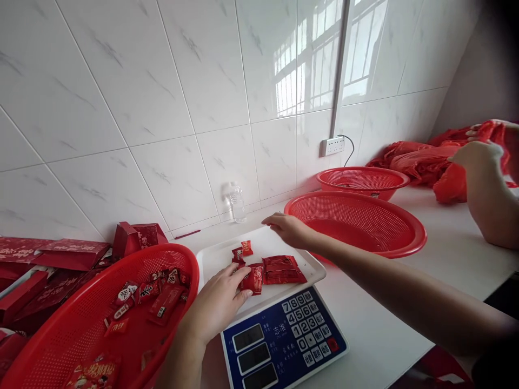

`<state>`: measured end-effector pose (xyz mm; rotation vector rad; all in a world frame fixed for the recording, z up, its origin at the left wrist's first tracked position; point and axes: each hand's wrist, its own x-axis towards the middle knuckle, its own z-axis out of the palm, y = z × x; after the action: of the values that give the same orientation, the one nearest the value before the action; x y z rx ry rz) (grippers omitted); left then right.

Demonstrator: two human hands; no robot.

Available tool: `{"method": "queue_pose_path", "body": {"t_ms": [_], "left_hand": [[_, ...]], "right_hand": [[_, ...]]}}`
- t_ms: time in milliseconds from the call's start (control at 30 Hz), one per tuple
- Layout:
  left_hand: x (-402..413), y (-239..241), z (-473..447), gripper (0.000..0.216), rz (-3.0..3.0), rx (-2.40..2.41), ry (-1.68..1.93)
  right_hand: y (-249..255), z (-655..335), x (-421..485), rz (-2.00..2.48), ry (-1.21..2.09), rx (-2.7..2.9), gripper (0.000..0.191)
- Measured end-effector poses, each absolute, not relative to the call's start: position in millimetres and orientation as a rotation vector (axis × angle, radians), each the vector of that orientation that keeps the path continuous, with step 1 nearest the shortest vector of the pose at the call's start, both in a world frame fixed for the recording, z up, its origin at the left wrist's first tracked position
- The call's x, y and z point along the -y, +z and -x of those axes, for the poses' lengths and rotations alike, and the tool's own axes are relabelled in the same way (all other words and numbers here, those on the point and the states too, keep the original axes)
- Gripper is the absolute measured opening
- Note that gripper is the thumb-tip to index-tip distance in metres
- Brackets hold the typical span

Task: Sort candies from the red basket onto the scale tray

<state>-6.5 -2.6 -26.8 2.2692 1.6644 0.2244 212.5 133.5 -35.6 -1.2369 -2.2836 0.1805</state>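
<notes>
A: Nearest item?
B: A weighing scale (237, 378), its displays (248, 336) dark. Left of it, a red basket (141, 265) contained loose wrapped pieces (166, 302).
A: Left hand?
B: The left hand (221, 294) reached over the scale's white pan (214, 256), thumb and fingers at a small packet (255, 280). Pinched or merely touched: could not tell. A large packet (284, 270) lay just to the right; little wrapped pieces (246, 248) lay just beyond the fingers.
A: Right hand?
B: The right hand (290, 229) was by the pan's far edge, fingers extended, nothing seen in it.
A: Step in hand?
B: Judged: handling packets on the pan. Next move called for a sure pinch on the small packet without dragging its neighbours.
A: Farther off?
B: On the counter (377, 302), a wide basket (357, 208) to the right, a clear bottle (237, 202) near the wall (279, 156), a far basket (365, 175); at far right, a co-worker's hand (480, 152) by a red plastic heap (421, 162).
</notes>
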Motion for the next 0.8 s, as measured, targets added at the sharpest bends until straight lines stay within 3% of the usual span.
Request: {"method": "queue_pose_path", "body": {"t_ms": [367, 800], "left_hand": [[3, -26, 5, 0.049, -2.267, -1.657, 0.228], [3, -25, 5, 0.046, -2.295, -1.600, 0.304]], "right_hand": [[-40, -290, -150, 1.841, 0.018, 2.261, 0.038], [-37, -162, -121, 0.802, 0.311, 2.814, 0.043]]}}
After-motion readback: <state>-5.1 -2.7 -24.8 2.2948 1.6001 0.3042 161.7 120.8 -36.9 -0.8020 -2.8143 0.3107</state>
